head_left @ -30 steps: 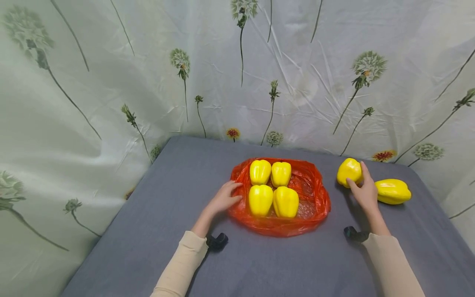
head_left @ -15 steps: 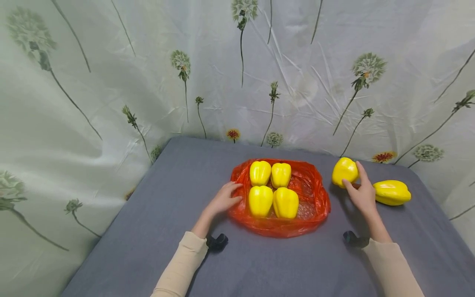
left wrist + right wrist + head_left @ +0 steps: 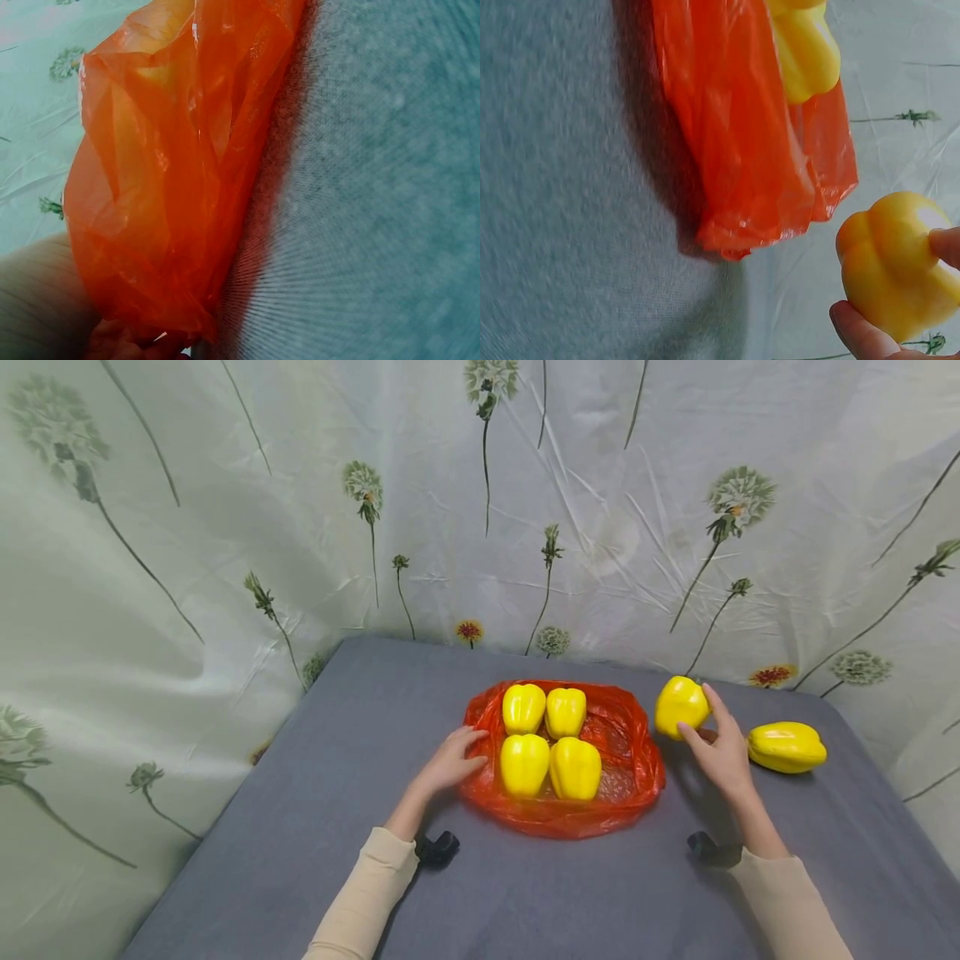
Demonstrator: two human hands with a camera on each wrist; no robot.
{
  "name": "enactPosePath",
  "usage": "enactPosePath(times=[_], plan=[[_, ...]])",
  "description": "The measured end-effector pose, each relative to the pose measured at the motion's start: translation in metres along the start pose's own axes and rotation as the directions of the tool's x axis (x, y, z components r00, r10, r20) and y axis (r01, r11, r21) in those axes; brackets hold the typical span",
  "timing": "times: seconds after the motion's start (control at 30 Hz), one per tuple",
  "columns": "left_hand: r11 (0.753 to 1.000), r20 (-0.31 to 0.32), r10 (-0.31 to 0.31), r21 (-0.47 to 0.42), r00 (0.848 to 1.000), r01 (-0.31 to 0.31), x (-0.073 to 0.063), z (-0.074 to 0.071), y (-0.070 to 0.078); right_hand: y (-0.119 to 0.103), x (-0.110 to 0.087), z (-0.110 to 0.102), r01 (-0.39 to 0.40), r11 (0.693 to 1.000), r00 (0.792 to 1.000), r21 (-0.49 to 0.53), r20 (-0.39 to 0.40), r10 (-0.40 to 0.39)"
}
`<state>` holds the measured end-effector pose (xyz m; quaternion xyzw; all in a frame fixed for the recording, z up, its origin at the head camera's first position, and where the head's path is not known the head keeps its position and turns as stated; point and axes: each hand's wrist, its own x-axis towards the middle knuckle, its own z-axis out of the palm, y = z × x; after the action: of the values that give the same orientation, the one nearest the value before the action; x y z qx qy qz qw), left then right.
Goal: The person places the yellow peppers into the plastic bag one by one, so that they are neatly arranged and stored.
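Note:
My right hand (image 3: 723,752) holds a yellow bell pepper (image 3: 678,706) between thumb and fingertips, just right of the red plastic bag (image 3: 570,822). In the right wrist view, the held pepper (image 3: 892,262) is raised beside the bag's end, a fingertip on either side of it. Several yellow bell peppers (image 3: 525,764) stand inside the spread bag in two rows, toward its left. My left hand (image 3: 452,760) grips the bag's left rim with bent fingers. The left wrist view shows the bag wall (image 3: 165,172) close up, hiding most of those fingers.
Another yellow bell pepper (image 3: 787,747) lies on its side right of my right hand. A grey cloth (image 3: 570,902) covers the table. Behind hangs a pale curtain (image 3: 622,527) with dandelion prints. A black wrist device (image 3: 438,850) pokes out below my left wrist.
My right hand has carried the held pepper leftward, closer to the bag's right rim. The left hand, the bag and the peppers in it stay where they were.

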<state>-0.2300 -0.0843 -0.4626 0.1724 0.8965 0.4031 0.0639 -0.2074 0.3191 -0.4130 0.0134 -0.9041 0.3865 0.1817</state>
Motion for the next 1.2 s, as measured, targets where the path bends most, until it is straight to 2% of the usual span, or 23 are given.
enactPosePath(times=[0.27,0.7,0.97,1.2], plan=[[1.0,0.006,-0.018,0.004,1.0,0.018,0.003,0.0,-0.001,-0.011,-0.005,0.002,-0.013,0.997,0.996,0.075,0.093,0.006],[1.0,0.0,-0.006,0.019,1.0,0.006,0.001,0.001,-0.002,-0.019,-0.011,0.019,-0.003,0.997,0.971,0.079,0.24,-0.016],[1.0,0.015,-0.011,0.016,1.0,0.011,0.001,0.002,-0.001,-0.029,-0.011,0.022,0.034,0.995,0.966,0.094,0.253,-0.057],[1.0,0.003,-0.004,0.007,1.0,0.003,0.002,0.001,-0.002,-0.035,-0.008,0.03,0.027,0.996,0.932,0.088,0.358,-0.057]])
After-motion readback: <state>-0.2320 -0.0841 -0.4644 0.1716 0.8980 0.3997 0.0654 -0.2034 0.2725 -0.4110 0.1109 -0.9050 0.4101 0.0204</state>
